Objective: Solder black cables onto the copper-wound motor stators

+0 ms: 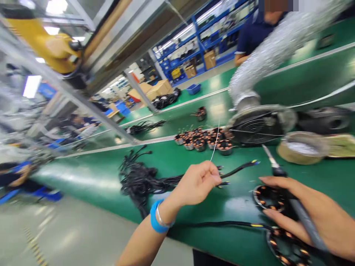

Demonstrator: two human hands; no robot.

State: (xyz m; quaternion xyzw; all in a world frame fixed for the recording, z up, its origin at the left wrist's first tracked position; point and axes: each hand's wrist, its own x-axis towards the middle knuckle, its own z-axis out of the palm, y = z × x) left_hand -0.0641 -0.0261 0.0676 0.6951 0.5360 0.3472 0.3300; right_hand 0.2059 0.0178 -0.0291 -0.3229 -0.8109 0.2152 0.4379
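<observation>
My left hand (197,181) is closed in a pinch on a thin strand of solder wire (215,142), which sticks up above the fingers. A black cable (238,168) with coloured wire ends comes out beside the fingertips; whether they grip it too, I cannot tell. In my right hand (318,208) lies a soldering iron (301,214), its tip pointing away to the upper left. The thumb and a finger of that hand straddle a motor stator (268,198) with copper windings. Nearer me, a second stator (290,247) has a black cable (222,224) running to it.
Several stators (199,143) stand grouped on the green bench (111,173). A bundle of black cables (138,173) lies left. Behind my right hand are a fan with a silver duct (252,125) and a round tin (303,147). A person (256,35) sits across.
</observation>
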